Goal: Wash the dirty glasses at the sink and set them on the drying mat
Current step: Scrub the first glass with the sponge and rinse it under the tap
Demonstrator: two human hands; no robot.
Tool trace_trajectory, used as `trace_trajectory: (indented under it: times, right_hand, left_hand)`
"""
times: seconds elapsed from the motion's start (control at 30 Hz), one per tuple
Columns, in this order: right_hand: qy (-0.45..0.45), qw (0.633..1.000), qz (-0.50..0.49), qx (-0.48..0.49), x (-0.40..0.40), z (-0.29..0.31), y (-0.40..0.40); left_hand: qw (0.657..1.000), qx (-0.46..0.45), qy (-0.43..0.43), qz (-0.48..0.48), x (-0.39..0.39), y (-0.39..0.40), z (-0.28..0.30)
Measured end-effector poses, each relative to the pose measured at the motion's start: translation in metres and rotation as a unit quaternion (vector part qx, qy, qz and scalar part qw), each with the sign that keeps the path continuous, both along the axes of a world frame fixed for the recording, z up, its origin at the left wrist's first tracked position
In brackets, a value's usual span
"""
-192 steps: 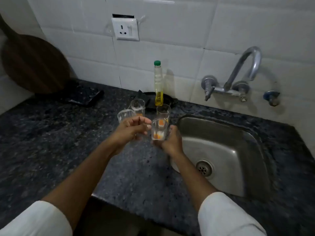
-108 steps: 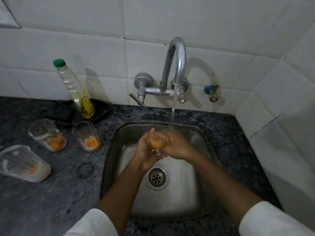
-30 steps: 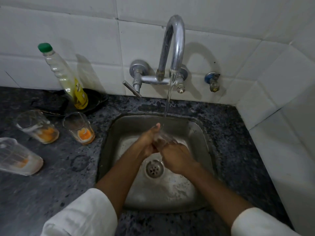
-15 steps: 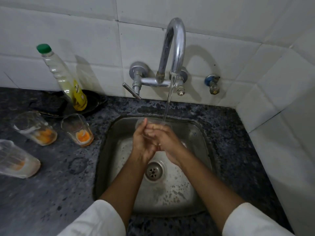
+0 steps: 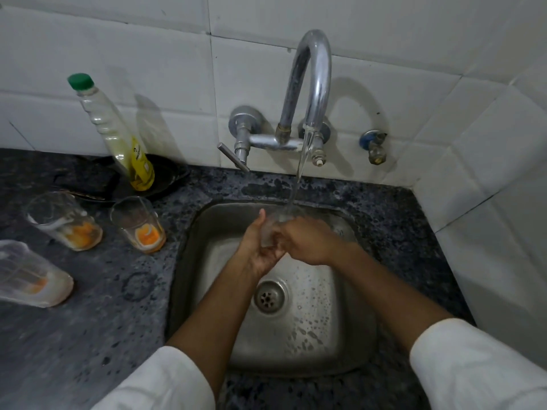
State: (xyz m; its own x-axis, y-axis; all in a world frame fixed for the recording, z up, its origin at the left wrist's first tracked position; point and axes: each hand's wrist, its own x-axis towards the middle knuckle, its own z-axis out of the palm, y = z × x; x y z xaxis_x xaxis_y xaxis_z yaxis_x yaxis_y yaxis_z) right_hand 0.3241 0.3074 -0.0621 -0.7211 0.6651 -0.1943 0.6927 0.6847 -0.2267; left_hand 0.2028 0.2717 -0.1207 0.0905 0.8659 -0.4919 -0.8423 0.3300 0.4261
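A clear glass (image 5: 270, 229) is held at the centre of the frame, over the steel sink (image 5: 349, 335) and directly under the stream of water (image 5: 300, 170) that falls from the curved tap (image 5: 313, 84). It is cupped from the left by the left hand (image 5: 259, 250), whose thumb points up along the glass wall, and it is gripped from the right by the right hand (image 5: 305, 241), whose fingers are curled against it; whether any fingers reach inside cannot be told. The glass is kept mouth-up beneath the flow, most likely so that the water fills and flushes it while the walls are rubbed, and it is kept low in the basin so that splashes are caught there.

Three more glasses are left on the dark stone counter (image 5: 88, 321) at the left of the frame: one with orange dregs (image 5: 142, 229) just beside the sink, a second (image 5: 65, 220) further left, and a third (image 5: 29, 276) at the left edge. They appear to have been parked within easy reach for their turn. A bottle of yellow liquid with a green cap (image 5: 118, 134) is seen against the tiled wall at upper left, in a dark dish (image 5: 165, 179). No drying mat is seen in view, so the first glass is judged not yet set down, and most of the task remains.
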Motion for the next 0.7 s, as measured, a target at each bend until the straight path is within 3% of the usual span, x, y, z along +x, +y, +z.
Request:
trace_trajectory:
  times: [0.07,0.1,0.17,0.23,0.27,0.3,0.33,0.4,0.43,0.47,0.5,0.53,0.57,0.6,0.63,0.67,0.7]
  right_hand:
    - [0.139,0.987,-0.076,-0.024,-0.006,-0.003,-0.009]
    - [0.248,0.958,-0.128,-0.062,-0.013,-0.001,-0.016]
    - [0.326,0.927,-0.151,-0.111,-0.018,-0.001,-0.026]
    - [0.201,0.974,-0.068,-0.077,-0.014,-0.002,-0.027]
    - [0.078,0.996,-0.03,-0.028,-0.01,-0.003,-0.024]
    - [0.02,0.999,-0.035,0.0,-0.008,-0.003,-0.022]
    - [0.032,0.998,-0.055,0.003,-0.01,-0.007,-0.02]
    - [0.243,0.961,-0.117,-0.058,-0.018,-0.007,-0.025]
    - [0.298,0.941,-0.133,-0.095,-0.021,-0.006,-0.026]
    - [0.276,0.952,-0.094,-0.088,-0.018,-0.007,-0.024]
    - [0.185,0.982,-0.027,-0.04,-0.016,-0.009,-0.024]
    - [0.039,0.998,0.036,0.024,-0.01,-0.011,-0.02]
    - [-0.026,0.997,0.047,0.05,-0.006,-0.01,-0.016]
    - [-0.027,0.998,0.025,0.044,-0.006,-0.012,-0.015]
    - [0.053,0.997,-0.046,-0.014,-0.009,-0.012,-0.018]
    - [0.189,0.97,-0.12,-0.093,-0.015,-0.013,-0.021]
    - [0.307,0.917,-0.184,-0.173,-0.022,-0.012,-0.025]
  left_hand:
    - [0.999,0.008,0.043,0.009,0.005,-0.007,-0.004]
    - [0.998,0.03,0.039,0.034,0.008,-0.009,-0.008]
    - [0.996,0.057,0.002,0.071,0.007,-0.008,-0.013]
    - [0.998,0.044,-0.01,0.051,0.001,-0.006,-0.01]
    - [0.999,0.021,-0.006,0.032,-0.002,-0.006,-0.01]
    - [1.0,0.004,-0.009,0.022,-0.001,-0.009,-0.01]
    - [0.999,0.002,-0.021,0.024,0.0,-0.012,-0.014]
    - [0.995,0.025,-0.064,0.067,0.004,-0.017,-0.021]
    - [0.992,0.028,-0.083,0.092,0.005,-0.017,-0.023]
    - [0.99,0.034,-0.095,0.099,0.003,-0.015,-0.021]
    - [0.992,0.034,-0.087,0.087,0.001,-0.012,-0.018]
    - [0.996,0.011,-0.066,0.064,-0.001,-0.011,-0.017]
    - [0.998,-0.012,-0.045,0.042,-0.002,-0.012,-0.018]
    - [0.999,-0.02,-0.035,0.023,-0.001,-0.014,-0.02]
    - [0.999,-0.019,-0.03,0.013,0.001,-0.018,-0.022]
    - [0.999,0.001,-0.032,0.018,0.003,-0.022,-0.023]
    - [0.997,0.027,-0.046,0.049,0.003,-0.023,-0.024]
